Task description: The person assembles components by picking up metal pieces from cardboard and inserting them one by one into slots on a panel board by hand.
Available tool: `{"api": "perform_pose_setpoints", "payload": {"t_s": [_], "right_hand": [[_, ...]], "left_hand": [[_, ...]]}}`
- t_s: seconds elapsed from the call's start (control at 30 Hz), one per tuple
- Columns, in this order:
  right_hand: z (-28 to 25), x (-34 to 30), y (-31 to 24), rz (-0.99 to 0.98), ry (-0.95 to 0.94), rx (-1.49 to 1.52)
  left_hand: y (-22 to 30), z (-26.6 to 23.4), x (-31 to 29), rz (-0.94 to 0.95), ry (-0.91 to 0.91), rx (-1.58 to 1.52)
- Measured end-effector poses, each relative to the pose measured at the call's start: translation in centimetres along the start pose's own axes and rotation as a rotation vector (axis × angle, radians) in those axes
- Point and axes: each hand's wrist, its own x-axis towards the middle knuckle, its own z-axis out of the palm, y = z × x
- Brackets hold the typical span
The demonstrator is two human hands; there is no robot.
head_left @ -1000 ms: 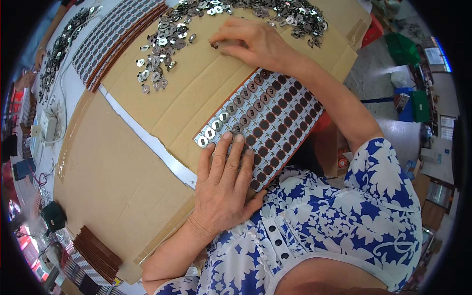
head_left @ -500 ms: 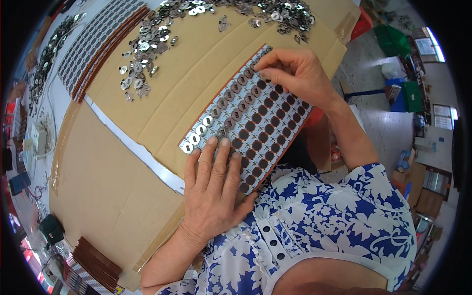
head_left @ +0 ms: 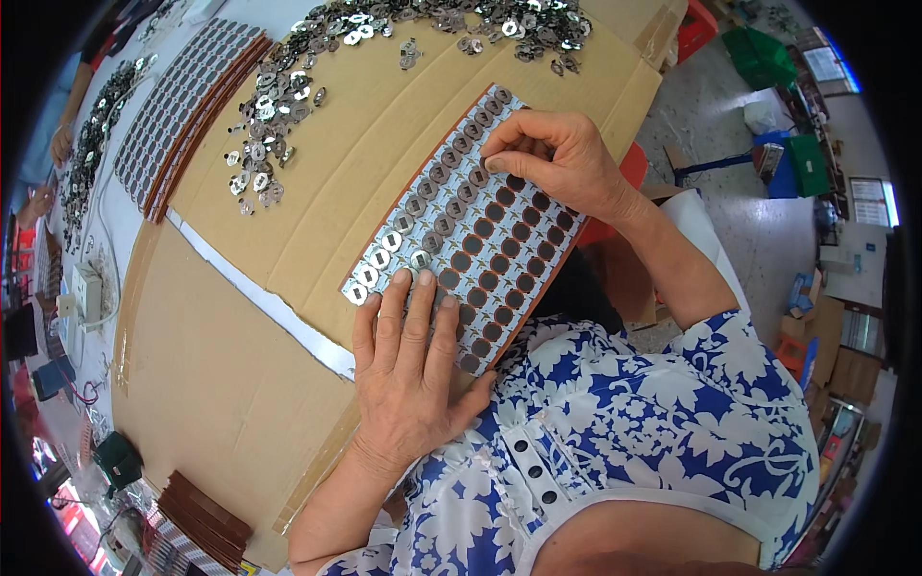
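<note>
A rectangular sheet (head_left: pixel 509 312) with a light patterned face, brown-red edges and rows of dark round spots lies tilted on the cardboard. Small metal discs with slotted centres (head_left: pixel 379 258) cover its far-left row and part of the row beside it. My left hand (head_left: pixel 408 370) rests flat over the sheet's near-left corner, fingers stretched out and slightly spread. Over the upper part of the second row, my right hand (head_left: pixel 562 163) is closed in a pinch of thumb and forefinger, just beyond the last visible disc (head_left: pixel 477 177) there. Whatever lies between those fingertips is hidden.
Loose metal discs (head_left: pixel 274 106) are heaped along the far side of the cardboard (head_left: pixel 230 326). A stack of similar sheets (head_left: pixel 187 106) stands at far left, and brown strips (head_left: pixel 205 518) lie at near left. Another person's hand (head_left: pixel 61 144) shows at the left edge.
The view has shifted a little. My right hand has drawn back from the far-left row to the second row, still pinched. My left hand stays flat on the sheet.
</note>
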Motion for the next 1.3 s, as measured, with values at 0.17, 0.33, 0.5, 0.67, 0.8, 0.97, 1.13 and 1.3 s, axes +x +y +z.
{"api": "perform_pose_setpoints", "payload": {"t_s": [0.17,0.33,0.5,0.67,0.8,0.97,1.13,1.3], "right_hand": [[0.8,-0.1,0.1,-0.122,0.116,-0.206],[0.5,0.0,1.2,-0.24,0.083,-0.221],[0.0,1.0,1.6,-0.264,0.032,-0.243],[-0.8,8.3,0.7,-0.227,0.152,-0.37],[-0.1,13.3,2.0,-0.526,0.236,-0.714],[0.7,12.6,1.1,-0.385,-0.011,-0.337],[0.2,10.4,-0.3,-0.273,-0.011,-0.256],[1.8,10.8,-0.2,-0.456,-0.031,-0.368]], "left_hand": [[0.0,0.0,0.2,-0.001,-0.005,-0.002],[0.1,-0.1,0.1,-0.005,-0.011,0.004],[0.2,-0.1,0.1,-0.007,-0.017,0.008],[0.9,-0.9,-0.5,0.01,-0.042,0.058],[0.8,-1.4,-0.6,0.034,-0.079,0.074],[0.4,-0.8,-0.7,0.037,-0.007,-0.001],[-0.2,0.1,-0.9,0.042,0.101,0.025],[0.0,0.0,-0.1,0.063,0.009,0.013]]}}
